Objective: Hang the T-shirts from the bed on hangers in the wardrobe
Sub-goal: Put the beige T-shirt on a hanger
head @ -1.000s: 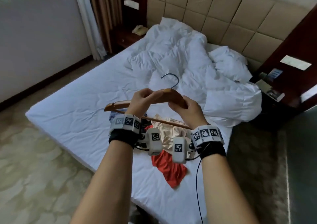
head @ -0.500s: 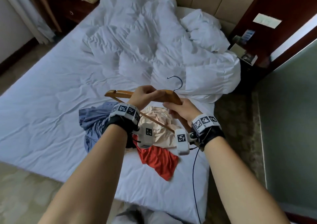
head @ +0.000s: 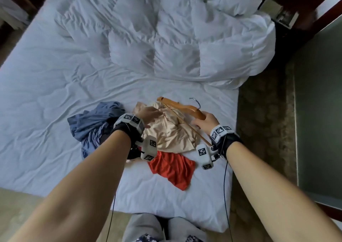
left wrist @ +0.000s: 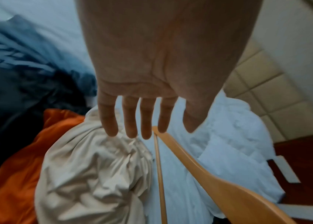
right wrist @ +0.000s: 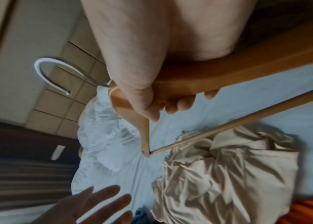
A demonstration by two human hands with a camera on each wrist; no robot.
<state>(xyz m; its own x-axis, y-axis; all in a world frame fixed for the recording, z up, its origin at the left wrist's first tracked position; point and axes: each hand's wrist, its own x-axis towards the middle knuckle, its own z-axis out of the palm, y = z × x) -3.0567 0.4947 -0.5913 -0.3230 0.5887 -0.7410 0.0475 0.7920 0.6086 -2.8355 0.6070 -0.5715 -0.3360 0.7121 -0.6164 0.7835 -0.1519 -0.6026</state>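
Note:
Three crumpled T-shirts lie near the bed's front right corner: blue [head: 96,123], beige [head: 166,132] and red-orange [head: 172,167]. My right hand [head: 203,120] grips one arm of a wooden hanger [head: 181,106] with a metal hook [head: 196,102], held low over the beige shirt. The right wrist view shows thumb and fingers of my right hand [right wrist: 163,109] wrapped round the hanger [right wrist: 219,75]. My left hand [head: 149,115] is off the hanger. In the left wrist view the left hand [left wrist: 142,131] has straight, spread fingers just above the beige shirt [left wrist: 94,174].
A rumpled white duvet [head: 175,38] fills the far half of the bed [head: 46,93]. A dark nightstand [head: 281,10] stands at the upper right. Patterned carpet [head: 264,130] and a grey-green panel [head: 318,112] lie to the right. My legs [head: 162,228] touch the bed's near edge.
My left hand has let go of the hanger and dropped toward the beige shirt. My right hand has lowered the hanger close to the bed. The head view has tilted down.

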